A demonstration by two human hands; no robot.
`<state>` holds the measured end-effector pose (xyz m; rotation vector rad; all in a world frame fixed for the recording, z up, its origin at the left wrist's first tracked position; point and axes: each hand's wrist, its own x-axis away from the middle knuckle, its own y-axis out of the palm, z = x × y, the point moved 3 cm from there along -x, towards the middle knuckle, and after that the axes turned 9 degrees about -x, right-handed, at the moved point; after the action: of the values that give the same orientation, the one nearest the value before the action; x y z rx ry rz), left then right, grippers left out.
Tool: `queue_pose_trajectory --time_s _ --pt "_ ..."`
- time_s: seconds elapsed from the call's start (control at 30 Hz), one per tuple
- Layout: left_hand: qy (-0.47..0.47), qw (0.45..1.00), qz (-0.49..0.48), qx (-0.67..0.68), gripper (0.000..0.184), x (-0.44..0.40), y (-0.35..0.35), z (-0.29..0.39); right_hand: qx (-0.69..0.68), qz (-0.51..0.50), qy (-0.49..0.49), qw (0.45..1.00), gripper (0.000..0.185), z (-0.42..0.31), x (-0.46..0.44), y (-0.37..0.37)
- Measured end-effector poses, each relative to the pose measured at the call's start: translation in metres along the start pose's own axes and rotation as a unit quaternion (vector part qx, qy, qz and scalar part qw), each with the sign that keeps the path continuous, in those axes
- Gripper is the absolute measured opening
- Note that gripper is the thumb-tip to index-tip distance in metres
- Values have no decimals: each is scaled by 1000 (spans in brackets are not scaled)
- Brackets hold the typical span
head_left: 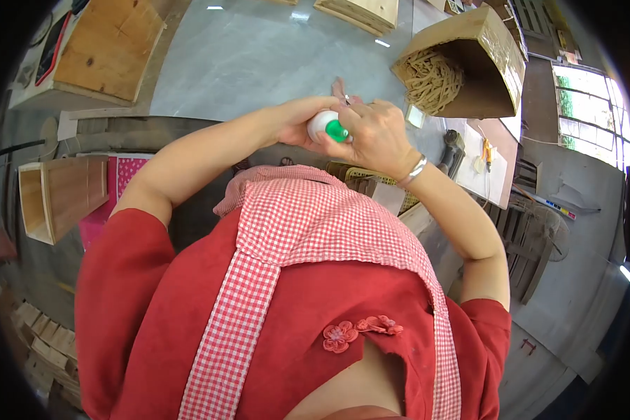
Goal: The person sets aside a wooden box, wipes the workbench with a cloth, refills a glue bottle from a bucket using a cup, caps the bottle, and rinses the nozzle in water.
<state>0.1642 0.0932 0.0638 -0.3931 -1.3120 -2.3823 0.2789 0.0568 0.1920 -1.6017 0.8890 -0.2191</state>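
Note:
A white bottle (pixel 320 126) with a green cap (pixel 337 131) is held between my two hands above the table's near edge. My left hand (pixel 302 120) is wrapped round the bottle's left side, its fingers partly hidden. On the other side, my right hand (pixel 376 133) has its fingers closed by the green cap, with the thumb below it. A pinkish cloth-like piece (pixel 340 91) shows just beyond the fingers; whether a hand holds it is unclear.
An open cardboard box (pixel 493 66) with tan strips (pixel 432 80) lies at the back right of the grey table (pixel 259 56). Wooden boards (pixel 360 14) lie at the back. A wooden box (pixel 112 49) stands at the left, an orange-handled tool (pixel 488 155) at the right.

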Motion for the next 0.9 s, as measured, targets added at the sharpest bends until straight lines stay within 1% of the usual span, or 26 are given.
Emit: queue_pose_trajectory --time_s 0.03,0.07,0.1,0.13,0.17,0.23,0.27,0.33,0.37,0.4,0.43,0.47,0.5,0.53,0.57,0.6,0.63,0.67,0.7,0.73,0.77,0.8,0.83,0.87,0.9 --pt "-3 999 28 30 34 -10 -4 -3 -1 1 3 1000 41 2 3 7" --pt "-8 999 28 30 34 -16 -7 -9 19 15 65 998 40 7 6 13" --pt "4 997 30 66 33 -20 -8 -11 40 29 126 991 41 12 9 19" --pt "16 994 32 101 31 -25 -10 -14 39 30 131 990 41 16 13 27" --pt "9 994 32 102 31 -32 -13 -23 32 42 144 988 39 19 18 35" --pt "30 982 72 173 32 -43 -20 -33 23 53 159 986 37 28 25 48" --pt "26 982 74 174 32 -49 -25 -38 34 62 172 983 37 33 28 54" --pt "50 967 125 216 24 -55 -33 -41 40 72 188 979 36 44 33 66" --pt "47 967 128 217 24 -60 -39 -45 65 83 175 979 44 49 36 70" --pt "56 963 137 225 28 -63 -44 -47 90 95 159 979 52 52 35 72" --pt "65 958 149 235 33 -67 -49 -51 85 96 160 979 52 52 37 74" --pt "64 957 155 237 33 -72 -54 -55 24 68 235 969 46 55 41 79" --pt "81 947 185 250 34 -72 -55 -54 -39 39 306 951 39 58 43 84" --pt "98 936 216 262 34 -71 -57 -53 -49 41 303 951 39 58 45 80" --pt "99 933 226 261 34 -70 -60 -49 -127 -19 324 937 39 63 51 77" --pt "107 923 281 241 33 -67 -66 -42 -203 -80 339 915 41 71 57 77" --pt "113 908 337 223 33 -64 -73 -40 -215 -81 331 915 41 85 73 87" --pt "116 900 353 227 33 -63 -80 -40 -239 -47 303 921 43 103 95 107" --pt "100 894 372 230 34 -63 -88 -42 -266 -11 273 924 49 119 110 122" --pt "81 887 391 232 36 -61 -96 -47 -149 -20 274 950 51 132 118 129" --pt "72 887 391 236 38 -62 -101 -52 -28 -24 274 961 54 146 128 137" --pt "69 880 407 234 38 -59 -100 -53 -27 -42 279 959 53 160 145 158" --pt "54 882 392 254 38 -58 -93 -53 -24 -62 285 956 51 174 163 184" --pt "37 885 375 274 38 -56 -89 -56 -38 -59 286 956 51 190 175 207" --pt "28 890 341 300 38 -56 -93 -60 -98 -36 304 947 48 209 182 230"
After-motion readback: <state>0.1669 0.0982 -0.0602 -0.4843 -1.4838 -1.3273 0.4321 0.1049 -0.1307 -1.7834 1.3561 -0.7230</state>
